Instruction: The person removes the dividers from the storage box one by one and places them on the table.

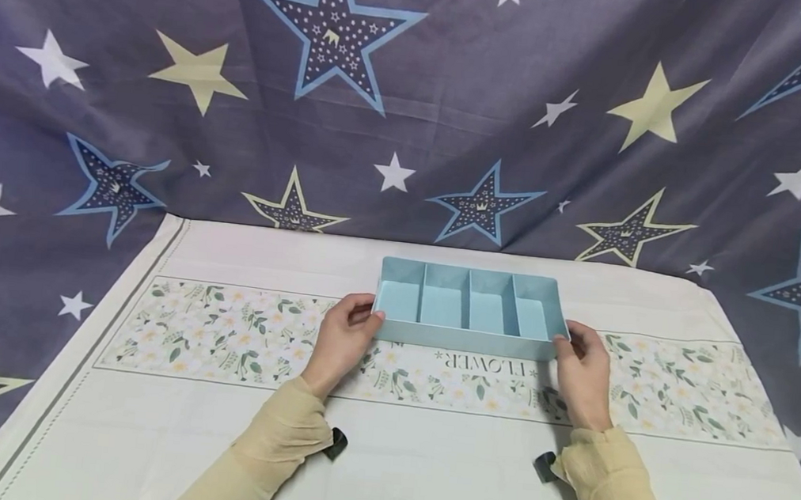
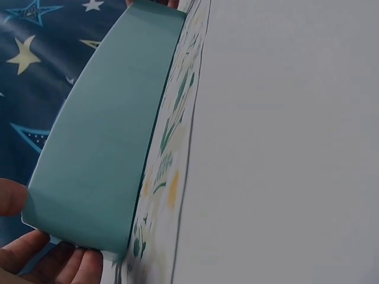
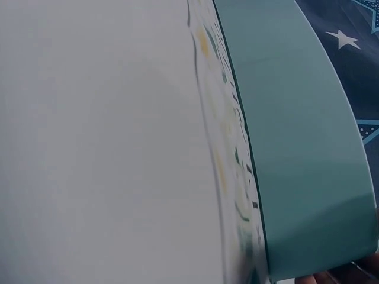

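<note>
A light blue tray [image 1: 464,340] with several compartments in a row is near the back of the table, and nothing shows inside it. My left hand [image 1: 341,342] grips its left end, thumb at the near corner and fingers along the end wall. At the opposite end, my right hand [image 1: 584,371] holds the right corner the same way. In the left wrist view the tray's long side [image 2: 106,130] fills the left part, with fingertips [image 2: 65,260] against its end. The right wrist view shows the same long side [image 3: 308,142], with only a bit of the right fingers at the bottom corner.
A white tablecloth [image 1: 439,468] covers the table, with a printed floral band [image 1: 222,330] and the word FLOWER upside down in front of the tray. Behind hangs a dark curtain [image 1: 457,88] with stars. Small black pieces [image 1: 336,444] stick out at both cuffs.
</note>
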The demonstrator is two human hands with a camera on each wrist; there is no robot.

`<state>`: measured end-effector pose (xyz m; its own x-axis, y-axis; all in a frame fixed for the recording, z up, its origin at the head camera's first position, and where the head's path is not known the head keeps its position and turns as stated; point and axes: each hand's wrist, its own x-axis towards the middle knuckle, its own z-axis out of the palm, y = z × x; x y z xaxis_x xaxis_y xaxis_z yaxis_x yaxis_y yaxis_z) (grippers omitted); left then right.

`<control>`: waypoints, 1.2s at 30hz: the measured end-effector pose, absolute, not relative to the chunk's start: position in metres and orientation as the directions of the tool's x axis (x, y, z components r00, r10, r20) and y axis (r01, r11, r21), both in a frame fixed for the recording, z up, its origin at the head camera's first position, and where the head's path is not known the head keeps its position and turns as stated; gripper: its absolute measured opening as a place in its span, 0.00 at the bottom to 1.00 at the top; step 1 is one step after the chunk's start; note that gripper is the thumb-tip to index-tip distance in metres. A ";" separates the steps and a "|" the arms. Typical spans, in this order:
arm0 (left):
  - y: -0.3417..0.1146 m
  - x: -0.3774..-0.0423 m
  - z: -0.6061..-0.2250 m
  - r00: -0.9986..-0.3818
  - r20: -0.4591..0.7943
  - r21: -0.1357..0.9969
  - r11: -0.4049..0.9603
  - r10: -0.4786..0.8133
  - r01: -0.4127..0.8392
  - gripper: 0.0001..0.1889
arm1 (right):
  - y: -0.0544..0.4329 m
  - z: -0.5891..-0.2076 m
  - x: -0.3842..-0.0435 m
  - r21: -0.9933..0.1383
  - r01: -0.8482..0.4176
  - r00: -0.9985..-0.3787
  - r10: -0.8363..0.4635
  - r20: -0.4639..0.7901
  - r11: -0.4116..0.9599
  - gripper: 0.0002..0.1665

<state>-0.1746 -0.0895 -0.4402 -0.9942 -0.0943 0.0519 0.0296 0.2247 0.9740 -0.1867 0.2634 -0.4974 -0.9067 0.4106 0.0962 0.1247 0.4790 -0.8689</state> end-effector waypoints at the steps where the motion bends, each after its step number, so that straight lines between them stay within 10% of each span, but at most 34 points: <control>1: -0.090 -0.174 -0.440 -0.994 0.050 0.974 0.224 -0.095 0.027 0.20 | 0.264 -0.499 -0.188 -0.871 0.118 -0.907 0.409 0.102 0.477 0.27; 36: -0.117 -0.169 -0.435 -0.990 0.012 0.971 0.239 -0.144 -0.023 0.20 | 0.236 -0.497 -0.192 -0.878 0.104 -0.922 0.375 0.091 0.467 0.25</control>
<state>-0.1688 -0.1166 -0.4352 -0.9895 -0.1437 0.0120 -0.0229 0.2386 0.9709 -0.1923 0.2365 -0.4971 -0.9224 0.3754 0.0906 0.1038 0.4671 -0.8781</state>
